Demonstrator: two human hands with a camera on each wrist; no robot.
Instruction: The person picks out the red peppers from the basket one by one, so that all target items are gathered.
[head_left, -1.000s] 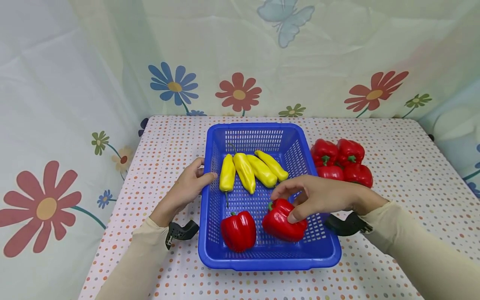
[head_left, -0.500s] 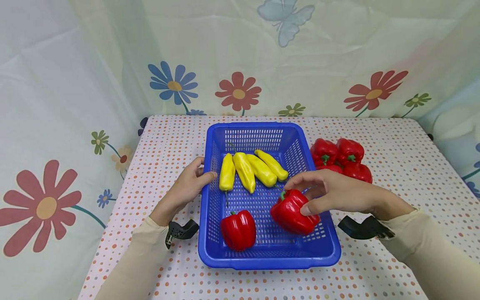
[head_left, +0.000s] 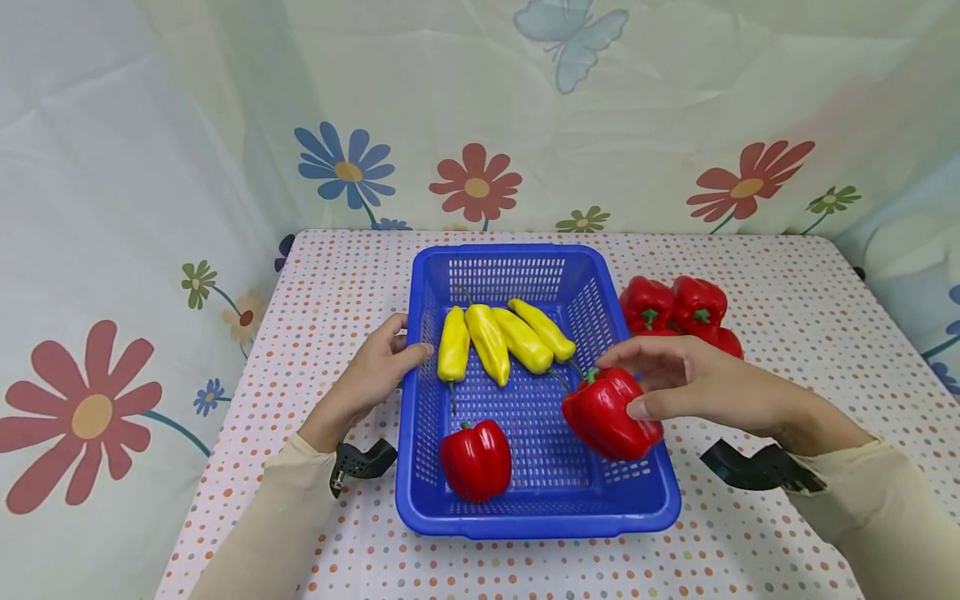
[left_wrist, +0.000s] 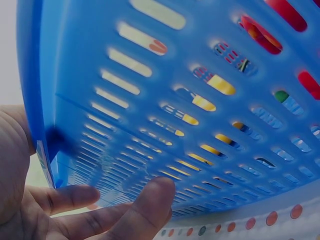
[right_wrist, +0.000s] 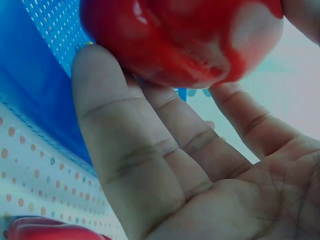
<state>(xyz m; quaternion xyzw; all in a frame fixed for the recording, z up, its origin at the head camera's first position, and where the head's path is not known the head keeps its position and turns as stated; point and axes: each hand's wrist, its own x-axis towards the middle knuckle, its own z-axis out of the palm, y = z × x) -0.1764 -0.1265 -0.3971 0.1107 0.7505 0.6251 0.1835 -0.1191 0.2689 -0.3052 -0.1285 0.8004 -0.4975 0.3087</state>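
Observation:
My right hand (head_left: pixel 701 387) holds a red bell pepper (head_left: pixel 609 417) between thumb and fingers, over the right side of a blue plastic basket (head_left: pixel 540 527). The right wrist view shows the fingertips against the underside of this bell pepper (right_wrist: pixel 185 45). My left hand (head_left: pixel 375 367) grips the basket's left rim, thumb over the edge. From the left wrist, its fingers (left_wrist: pixel 150 205) lie along the slotted outer wall. Another red bell pepper (head_left: pixel 476 461) rests in the basket's near left part. Several long yellow peppers (head_left: pixel 487 343) lie toward the back of the basket.
Several red bell peppers (head_left: pixel 699 300) sit in a cluster on the table, just right of the basket and partly hidden behind my right hand. A dotted cloth (head_left: pixel 337 267) covers the table. Behind it hangs a flower-print curtain (head_left: pixel 420 108).
My right hand has moved right and up with the red bell pepper, from the basket's bottom toward its right rim. My left hand and the basket stay in place.

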